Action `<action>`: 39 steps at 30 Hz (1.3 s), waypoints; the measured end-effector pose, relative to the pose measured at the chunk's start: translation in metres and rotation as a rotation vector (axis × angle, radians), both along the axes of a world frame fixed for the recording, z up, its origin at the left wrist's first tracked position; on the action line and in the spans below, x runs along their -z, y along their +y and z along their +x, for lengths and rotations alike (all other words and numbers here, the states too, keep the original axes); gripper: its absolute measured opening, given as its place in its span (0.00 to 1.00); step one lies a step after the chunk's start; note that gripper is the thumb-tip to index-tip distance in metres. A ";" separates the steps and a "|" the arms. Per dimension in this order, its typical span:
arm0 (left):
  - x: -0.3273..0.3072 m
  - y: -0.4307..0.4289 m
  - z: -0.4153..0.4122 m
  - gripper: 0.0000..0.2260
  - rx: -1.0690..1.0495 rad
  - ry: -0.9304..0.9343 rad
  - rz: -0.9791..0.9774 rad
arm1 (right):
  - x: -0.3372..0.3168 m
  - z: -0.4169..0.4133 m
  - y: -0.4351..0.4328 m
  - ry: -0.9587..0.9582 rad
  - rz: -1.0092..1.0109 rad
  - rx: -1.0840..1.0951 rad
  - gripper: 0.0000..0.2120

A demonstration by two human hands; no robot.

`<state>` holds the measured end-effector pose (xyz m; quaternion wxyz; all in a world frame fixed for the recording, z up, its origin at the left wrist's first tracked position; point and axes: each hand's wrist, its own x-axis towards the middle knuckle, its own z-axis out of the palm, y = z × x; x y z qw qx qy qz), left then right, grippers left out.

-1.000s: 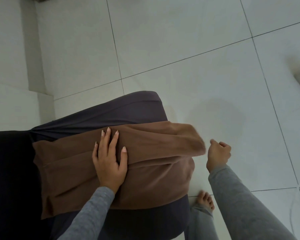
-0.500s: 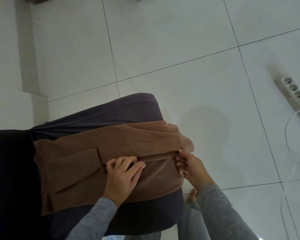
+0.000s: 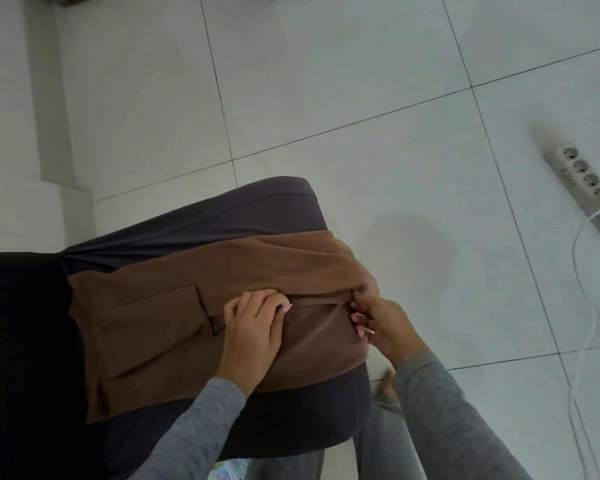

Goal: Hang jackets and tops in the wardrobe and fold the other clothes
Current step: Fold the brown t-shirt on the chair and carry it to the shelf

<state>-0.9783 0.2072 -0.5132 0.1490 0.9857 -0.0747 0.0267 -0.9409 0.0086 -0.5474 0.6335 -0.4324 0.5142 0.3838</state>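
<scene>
Brown garment [image 3: 174,317] lies spread across a dark grey padded seat [image 3: 222,220], lower centre of the view. It is partly folded. An upper layer is doubled over, and its edge runs left to right across the middle of the cloth. A flap with a small dark mark sits on the left half. The garment's right end reaches the seat's edge and bunches there. Cannot tell what kind of garment it is.

Left hand [image 3: 253,334] rests on the middle of the garment, back of the hand up. Its fingers are curled, with the tips tucked at the folded edge, gripping the cloth there. Right hand [image 3: 387,323] is at the garment's right end, just beside the seat's edge. Its fingers are bent inward, pinching the same fold where it bunches. The hands are near each other, with a short run of the fold between them. Both arms are in grey sleeves [image 3: 194,424].

Black cloth [image 3: 21,341] covers the left side of the seat and touches the garment's left end.

White tiled floor [image 3: 326,81] surrounds the seat. A bare foot [image 3: 388,381] partly shows under the right forearm, on the floor beside the seat. A white power strip [image 3: 581,181] lies at the right, well apart from the seat, with a red light lit at its near end. A white cable [image 3: 577,271] curves from it toward the bottom of the view.
</scene>
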 end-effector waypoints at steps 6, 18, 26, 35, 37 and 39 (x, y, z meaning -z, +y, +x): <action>-0.010 0.005 -0.010 0.04 0.061 0.087 -0.121 | -0.004 -0.008 0.004 -0.057 -0.042 0.090 0.05; -0.017 0.014 -0.016 0.09 0.188 0.318 -0.275 | -0.001 -0.035 -0.001 -0.070 -0.243 0.158 0.03; -0.028 0.052 0.039 0.15 -0.197 0.163 -0.172 | -0.007 0.007 0.007 -0.558 -0.612 -0.208 0.07; -0.018 0.122 0.079 0.14 -0.087 0.390 -0.026 | -0.006 0.060 0.050 -0.978 -0.604 -0.803 0.07; -0.018 0.128 0.083 0.14 -0.040 0.371 -0.033 | -0.006 0.062 0.053 -1.000 -0.651 -0.830 0.02; -0.019 0.130 0.089 0.13 -0.021 0.425 -0.090 | -0.006 0.063 0.052 -1.006 -0.636 -0.815 0.04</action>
